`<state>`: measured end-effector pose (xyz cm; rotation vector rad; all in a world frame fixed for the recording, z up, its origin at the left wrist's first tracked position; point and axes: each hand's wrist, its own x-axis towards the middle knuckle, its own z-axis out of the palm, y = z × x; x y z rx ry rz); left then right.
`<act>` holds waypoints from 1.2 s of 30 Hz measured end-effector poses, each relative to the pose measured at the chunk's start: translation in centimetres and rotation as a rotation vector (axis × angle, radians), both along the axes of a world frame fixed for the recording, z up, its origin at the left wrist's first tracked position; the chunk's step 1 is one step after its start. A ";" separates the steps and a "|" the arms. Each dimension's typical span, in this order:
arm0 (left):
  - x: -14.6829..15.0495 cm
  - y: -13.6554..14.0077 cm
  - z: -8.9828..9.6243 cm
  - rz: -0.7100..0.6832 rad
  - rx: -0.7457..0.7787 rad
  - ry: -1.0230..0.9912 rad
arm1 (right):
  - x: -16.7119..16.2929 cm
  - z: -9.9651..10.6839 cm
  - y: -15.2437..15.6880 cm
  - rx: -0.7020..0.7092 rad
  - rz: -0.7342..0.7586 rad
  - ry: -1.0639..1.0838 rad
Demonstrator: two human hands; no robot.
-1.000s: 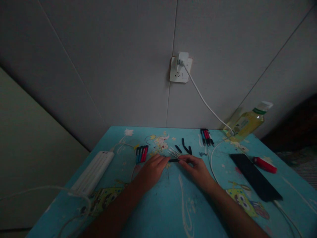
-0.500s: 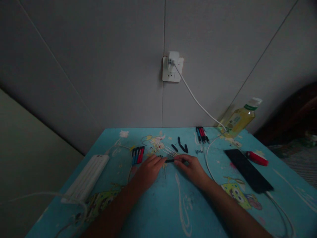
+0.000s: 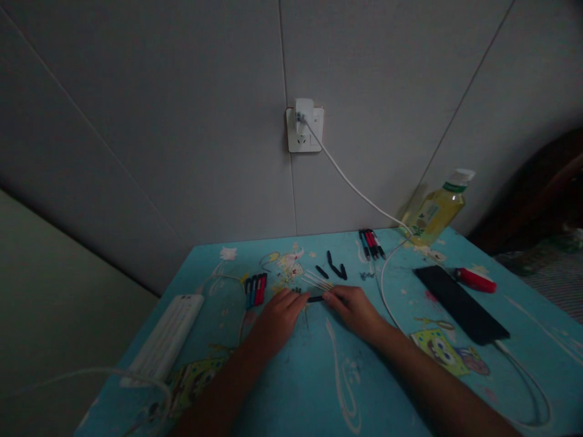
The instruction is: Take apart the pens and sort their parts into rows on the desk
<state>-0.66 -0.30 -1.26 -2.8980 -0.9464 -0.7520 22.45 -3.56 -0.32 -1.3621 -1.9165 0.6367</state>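
A short black pen part [image 3: 315,298] spans the gap between my two hands, close over the table. My left hand [image 3: 281,312] is closed at its left end, with the fingertips pressed together. At its right end my right hand [image 3: 351,305] pinches it between thumb and fingers. Just behind the right fingers lie several thin white pen refills [image 3: 316,280], fanned out. Small dark pieces [image 3: 297,290] show beside my left fingertips. Farther back are loose black pen parts [image 3: 336,267]. The exact grip of the left fingers is partly hidden.
Blue, black and red pen parts [image 3: 255,289] lie left; several pens [image 3: 371,244] and small springs [image 3: 367,276] lie right. A white power strip [image 3: 164,337], black phone [image 3: 460,303], red-handled tool [image 3: 476,280] and yellow drink bottle [image 3: 432,213] surround the work area. A white cable [image 3: 350,182] crosses behind.
The view has shifted and tilted slightly. Both hands stay at the black pen part; the right fingers now lie a little lower around its end.
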 end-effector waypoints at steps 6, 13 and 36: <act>0.0 0.0 -0.1 0.008 -0.029 0.017 | -0.1 0.1 0.0 0.033 0.006 -0.023; 0.1 0.0 0.1 0.011 -0.032 -0.021 | -0.2 0.6 -0.4 0.045 0.010 -0.003; -0.2 -0.2 0.8 0.085 -0.039 -0.035 | -0.1 0.0 -0.2 0.139 0.014 -0.025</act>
